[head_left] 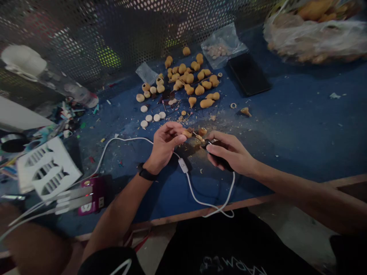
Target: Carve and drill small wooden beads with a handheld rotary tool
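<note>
Between the fingertips of my left hand [166,144] is a small piece of dried gourd [187,133], brownish and partly covered by the fingers. My right hand [233,151] is wrapped round a black rotary tool [223,156], its thumb lying along the top. The tool's thin bit points left and reaches the held piece; whether it touches cannot be made out. A white cable [197,194] with an inline switch [182,165] runs from the tool. Just beyond the bit lies an opened gourd shell [202,131]. Pale dust and shavings are scattered around.
Several small gourds [189,78] lie at the back, with white discs [156,117] to their left. A black phone-like slab [249,74], a clear bag [220,44] and a large plastic sack [315,38] stand right. Left are a magenta power box [91,194] and printed sheet [50,168].
</note>
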Available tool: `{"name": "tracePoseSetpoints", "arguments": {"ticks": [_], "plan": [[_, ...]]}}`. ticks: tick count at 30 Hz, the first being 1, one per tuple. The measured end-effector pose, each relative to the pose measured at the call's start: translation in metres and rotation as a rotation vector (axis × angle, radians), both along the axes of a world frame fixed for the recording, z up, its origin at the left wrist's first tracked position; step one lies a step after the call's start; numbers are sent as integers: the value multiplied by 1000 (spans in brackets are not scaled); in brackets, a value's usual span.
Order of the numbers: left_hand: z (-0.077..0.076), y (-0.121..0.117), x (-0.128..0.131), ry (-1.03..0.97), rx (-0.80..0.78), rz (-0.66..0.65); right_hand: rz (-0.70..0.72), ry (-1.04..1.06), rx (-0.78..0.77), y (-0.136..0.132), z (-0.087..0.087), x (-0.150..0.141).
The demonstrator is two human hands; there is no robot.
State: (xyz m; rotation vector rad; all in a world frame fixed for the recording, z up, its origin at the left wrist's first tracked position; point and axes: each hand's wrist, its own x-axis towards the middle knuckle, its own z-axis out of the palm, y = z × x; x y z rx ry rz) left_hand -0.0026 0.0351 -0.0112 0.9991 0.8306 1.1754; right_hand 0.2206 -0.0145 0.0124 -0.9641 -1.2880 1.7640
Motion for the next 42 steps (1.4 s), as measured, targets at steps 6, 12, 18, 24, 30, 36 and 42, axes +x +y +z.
{"name": "tracePoseSetpoints", "arguments": {"ticks": [6, 12, 18, 24, 30, 36, 42], "plan": [[0, 1, -1, -1, 5, -9, 4, -3, 2, 0, 0, 0], [-2, 1, -2, -28, 34, -16, 3, -24, 7, 0, 1, 0], [1, 1, -2, -48, 30, -20, 8, -35, 23, 1, 0, 1], [0, 0, -2, -37, 23, -18, 8, -51, 5, 0, 2, 1], [0, 0, -1, -47, 21, -14, 0, -51, -12, 0, 2, 0], [0, 0, -1, -44, 19, -30, -3, -38, -7, 1, 1, 0], [1, 0, -2, -48, 16, -43, -3, -33, -21, 1, 0, -1]]}}
